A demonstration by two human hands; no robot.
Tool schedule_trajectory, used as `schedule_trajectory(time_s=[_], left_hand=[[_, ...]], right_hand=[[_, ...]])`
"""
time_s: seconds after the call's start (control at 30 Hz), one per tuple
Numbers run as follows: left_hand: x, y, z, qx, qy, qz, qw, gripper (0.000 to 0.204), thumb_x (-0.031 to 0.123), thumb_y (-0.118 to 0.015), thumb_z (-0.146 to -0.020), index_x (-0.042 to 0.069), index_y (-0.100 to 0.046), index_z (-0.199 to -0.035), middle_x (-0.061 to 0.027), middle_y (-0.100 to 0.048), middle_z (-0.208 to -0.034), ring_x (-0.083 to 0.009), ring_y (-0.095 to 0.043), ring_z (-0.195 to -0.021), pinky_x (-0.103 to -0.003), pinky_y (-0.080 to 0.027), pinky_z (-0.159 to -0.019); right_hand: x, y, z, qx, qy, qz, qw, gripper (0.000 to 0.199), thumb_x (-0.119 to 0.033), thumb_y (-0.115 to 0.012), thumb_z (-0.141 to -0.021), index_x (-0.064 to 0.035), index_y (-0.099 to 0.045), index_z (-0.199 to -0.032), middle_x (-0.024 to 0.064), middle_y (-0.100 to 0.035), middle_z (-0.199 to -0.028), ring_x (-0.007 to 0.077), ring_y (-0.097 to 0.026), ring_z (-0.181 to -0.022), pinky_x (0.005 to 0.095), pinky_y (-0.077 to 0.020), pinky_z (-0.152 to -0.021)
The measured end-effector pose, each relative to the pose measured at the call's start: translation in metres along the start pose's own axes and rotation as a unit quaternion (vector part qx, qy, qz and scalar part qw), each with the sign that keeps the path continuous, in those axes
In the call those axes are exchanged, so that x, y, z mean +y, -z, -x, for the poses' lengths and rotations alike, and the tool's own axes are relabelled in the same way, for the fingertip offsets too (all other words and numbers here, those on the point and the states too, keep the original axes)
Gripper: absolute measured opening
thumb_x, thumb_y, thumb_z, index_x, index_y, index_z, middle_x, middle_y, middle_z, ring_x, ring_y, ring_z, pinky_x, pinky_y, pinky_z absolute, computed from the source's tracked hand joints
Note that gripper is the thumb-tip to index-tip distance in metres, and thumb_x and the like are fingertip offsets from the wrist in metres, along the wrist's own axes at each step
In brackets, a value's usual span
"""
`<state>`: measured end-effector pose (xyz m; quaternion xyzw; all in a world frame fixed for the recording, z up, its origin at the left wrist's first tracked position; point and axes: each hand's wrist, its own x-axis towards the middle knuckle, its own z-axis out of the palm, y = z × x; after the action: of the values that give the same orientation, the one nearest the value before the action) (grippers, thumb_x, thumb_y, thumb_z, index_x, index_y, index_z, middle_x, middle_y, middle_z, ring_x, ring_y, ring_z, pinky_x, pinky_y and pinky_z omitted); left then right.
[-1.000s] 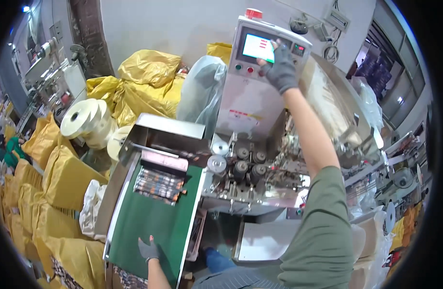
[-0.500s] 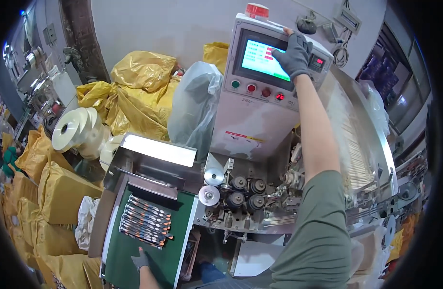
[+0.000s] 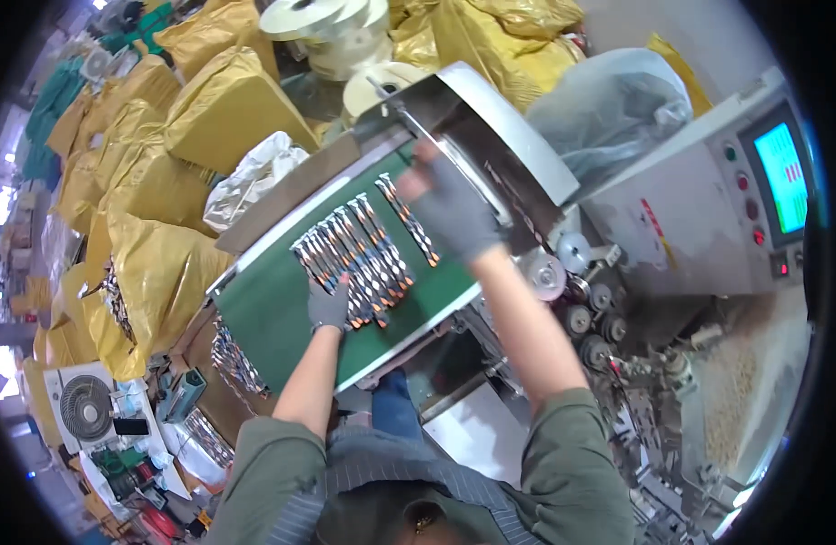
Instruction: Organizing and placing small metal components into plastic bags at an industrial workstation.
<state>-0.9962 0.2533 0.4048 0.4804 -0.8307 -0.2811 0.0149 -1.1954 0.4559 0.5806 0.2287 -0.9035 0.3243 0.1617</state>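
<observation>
Left hand [image 3: 328, 305], in a dark grey fingerless glove, is flat on the row of slim foil-wrapped sachets [image 3: 354, 250], fingers pressed loosely onto their near ends; nothing looks pinched between them, though whether any sachet is actually gripped I cannot tell. The sachets fan out just beyond and to the right of that hand, lying side by side on the green conveyor belt [image 3: 282, 318]. Right hand [image 3: 450, 211], gloved the same way, hovers blurred above the far end of the belt, fingers spread wide, empty as far as can be seen. Just beyond it sits the shiny steel hood [image 3: 491, 118] of the machine. Well off to its right glows the green touch screen [image 3: 783, 174]. Left of both hands, yellow plastic sacks [image 3: 154, 182] pile up.
</observation>
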Motion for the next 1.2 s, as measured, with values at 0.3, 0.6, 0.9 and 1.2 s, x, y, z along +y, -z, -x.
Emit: schedule_trajectory(time_s=[0.3,0.6,0.9,1.2], left_hand=[[-0.051,0.027,-0.014,-0.243,0.246,0.500,0.794,0.050,0.047,-0.066,-0.080,0.001,-0.063,-0.100,-0.0087,-0.064,-0.092,-0.0188,-0.060,-0.078,-0.031,-0.048,-0.069],[-0.168,0.134,0.009,-0.313,0.044,0.469,0.824,0.025,0.019,-0.069,-0.080,0.003,-0.065,-0.098,-0.0036,-0.066,-0.086,-0.0111,-0.061,-0.075,-0.026,-0.049,-0.067],[-0.490,0.339,0.117,-0.307,0.181,0.544,0.760,0.052,0.017,-0.074,-0.073,0.002,-0.054,-0.119,-0.0045,-0.061,-0.108,-0.0143,-0.054,-0.102,-0.030,-0.043,-0.090],[-0.747,0.390,0.232,0.098,0.345,0.745,0.563,0.043,0.024,-0.060,-0.074,0.003,-0.053,-0.111,-0.0111,-0.061,-0.095,-0.0230,-0.062,-0.083,-0.035,-0.052,-0.077]], right_hand=[[-0.076,-0.214,0.164,-0.226,-0.097,-0.021,0.969,0.067,-0.057,-0.067,-0.065,0.0008,-0.053,-0.096,0.0231,-0.053,-0.100,0.0382,-0.054,-0.092,0.0442,-0.0458,-0.080],[-0.221,-0.219,0.288,-0.300,-0.349,-0.506,0.729,0.049,-0.027,-0.069,-0.073,0.0012,-0.055,-0.110,0.0142,-0.063,-0.104,0.0201,-0.062,-0.094,0.0314,-0.0485,-0.082],[-0.510,-0.210,0.488,-0.568,0.204,-0.202,0.771,0.098,-0.055,-0.074,-0.061,-0.0004,-0.035,-0.132,0.0234,-0.040,-0.130,0.0357,-0.051,-0.105,0.0458,-0.0396,-0.093],[-0.701,-0.318,0.645,-0.864,0.205,-0.304,0.345,0.112,-0.063,-0.065,-0.069,0.0061,-0.013,-0.140,0.0305,-0.039,-0.132,0.0390,-0.046,-0.119,0.0374,-0.0381,-0.098]])
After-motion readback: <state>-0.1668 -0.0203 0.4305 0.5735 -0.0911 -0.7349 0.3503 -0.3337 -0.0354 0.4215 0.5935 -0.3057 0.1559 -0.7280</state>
